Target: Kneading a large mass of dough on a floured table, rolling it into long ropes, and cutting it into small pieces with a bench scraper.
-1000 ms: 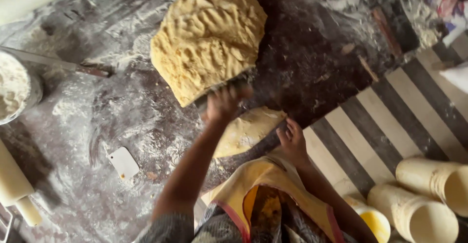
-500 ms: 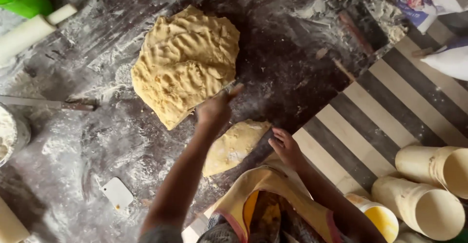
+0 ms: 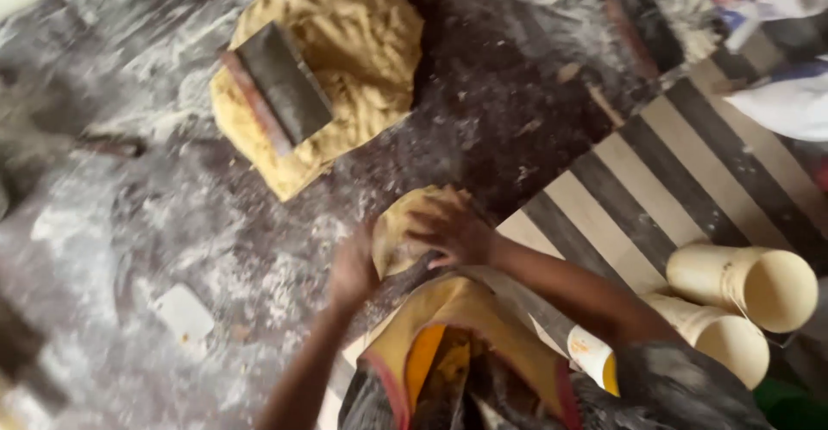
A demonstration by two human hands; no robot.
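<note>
A small pale dough piece [image 3: 398,223] lies on the floured dark worktop [image 3: 500,111] near its front edge. My right hand [image 3: 450,232] presses on top of this piece. My left hand [image 3: 354,268], blurred by motion, cups its left edge. Farther back sits a large rough mass of yellow dough [image 3: 362,59]. A metal bench scraper [image 3: 283,85] with a reddish handle lies on top of it, away from both hands.
A black-and-cream striped cloth [image 3: 664,180] covers the right side. Two cream plastic tubs [image 3: 742,285] lie on their sides at the lower right. A small white plastic card [image 3: 185,313] rests in the flour at the lower left. A white bag [image 3: 789,102] sits at the far right.
My left hand has let go of the bench scraper, which now rests on the large dough. That hand has come back to the small dough piece, and my right hand has moved onto it.
</note>
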